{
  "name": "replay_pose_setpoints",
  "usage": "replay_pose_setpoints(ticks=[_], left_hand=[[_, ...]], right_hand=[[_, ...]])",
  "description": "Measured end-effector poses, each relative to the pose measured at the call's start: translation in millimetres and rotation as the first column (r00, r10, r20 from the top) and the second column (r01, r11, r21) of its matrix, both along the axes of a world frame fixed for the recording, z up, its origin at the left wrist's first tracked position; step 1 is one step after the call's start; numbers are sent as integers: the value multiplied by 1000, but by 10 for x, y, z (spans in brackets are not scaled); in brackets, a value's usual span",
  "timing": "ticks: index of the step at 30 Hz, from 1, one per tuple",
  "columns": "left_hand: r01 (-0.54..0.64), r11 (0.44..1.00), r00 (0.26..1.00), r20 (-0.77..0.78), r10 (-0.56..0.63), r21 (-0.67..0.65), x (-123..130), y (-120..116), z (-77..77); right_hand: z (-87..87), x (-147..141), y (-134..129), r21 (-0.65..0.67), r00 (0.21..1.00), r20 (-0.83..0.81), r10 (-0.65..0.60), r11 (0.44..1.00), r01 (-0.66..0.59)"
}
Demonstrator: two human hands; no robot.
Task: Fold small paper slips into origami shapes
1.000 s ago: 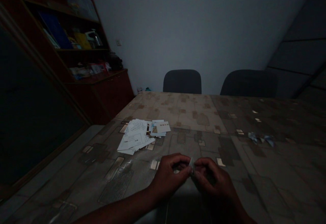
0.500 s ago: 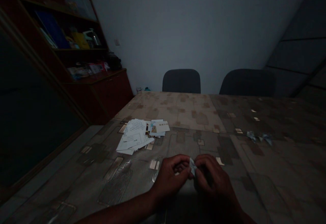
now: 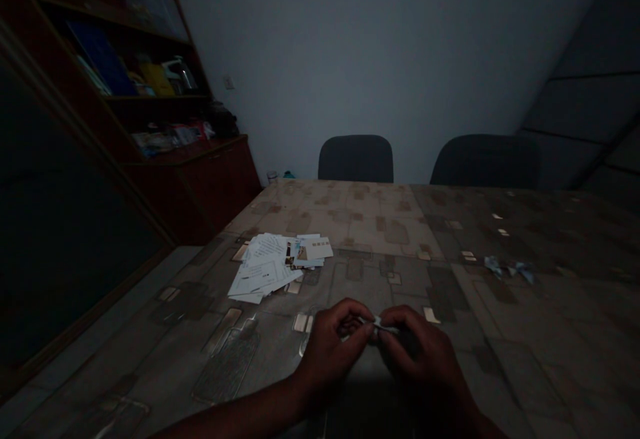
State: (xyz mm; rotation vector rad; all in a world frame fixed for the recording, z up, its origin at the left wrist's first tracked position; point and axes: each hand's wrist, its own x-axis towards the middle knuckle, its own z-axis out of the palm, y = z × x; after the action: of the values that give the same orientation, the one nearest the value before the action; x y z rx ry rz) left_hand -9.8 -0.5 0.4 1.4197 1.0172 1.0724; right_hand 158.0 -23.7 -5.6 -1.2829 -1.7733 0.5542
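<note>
Close together over the near part of the table, my left hand (image 3: 340, 339) and my right hand (image 3: 420, 342) pinch a small pale piece of folded paper (image 3: 379, 324) between thumbs and fingers. The paper looks narrow and lies nearly edge-on; its exact folds are too dim to make out. Further forward and left lies a loose pile of white cards and papers (image 3: 263, 272), some with print and pictures. Small crumpled or folded pale pieces (image 3: 493, 266) rest on the table to the right.
A patterned cloth covers the table (image 3: 345, 209). Two dark chairs (image 3: 356, 159) stand at its far edge. A glass (image 3: 272, 177) shows near the far left corner. A reddish cabinet (image 3: 215, 176) with filled shelves stands at the left.
The piece of paper between my fingers has turned from upright to nearly flat. My right hand has shifted slightly, and both hands keep their pinch.
</note>
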Motion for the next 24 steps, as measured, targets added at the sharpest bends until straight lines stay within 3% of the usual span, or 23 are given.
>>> replay_pose_setpoints(ticks=[9, 18, 24], left_hand=[[-37, 996, 996, -78, 43, 80, -36, 15, 31], [-118, 993, 991, -61, 117, -27, 3, 20, 93], [-145, 983, 988, -72, 137, -116, 39, 32, 17]], right_hand=[[-22, 61, 58, -75, 997, -82, 4, 997, -10], [-17, 42, 67, -305, 938, -338, -78, 952, -30], [-104, 40, 98, -368, 919, -381, -105, 929, -47]])
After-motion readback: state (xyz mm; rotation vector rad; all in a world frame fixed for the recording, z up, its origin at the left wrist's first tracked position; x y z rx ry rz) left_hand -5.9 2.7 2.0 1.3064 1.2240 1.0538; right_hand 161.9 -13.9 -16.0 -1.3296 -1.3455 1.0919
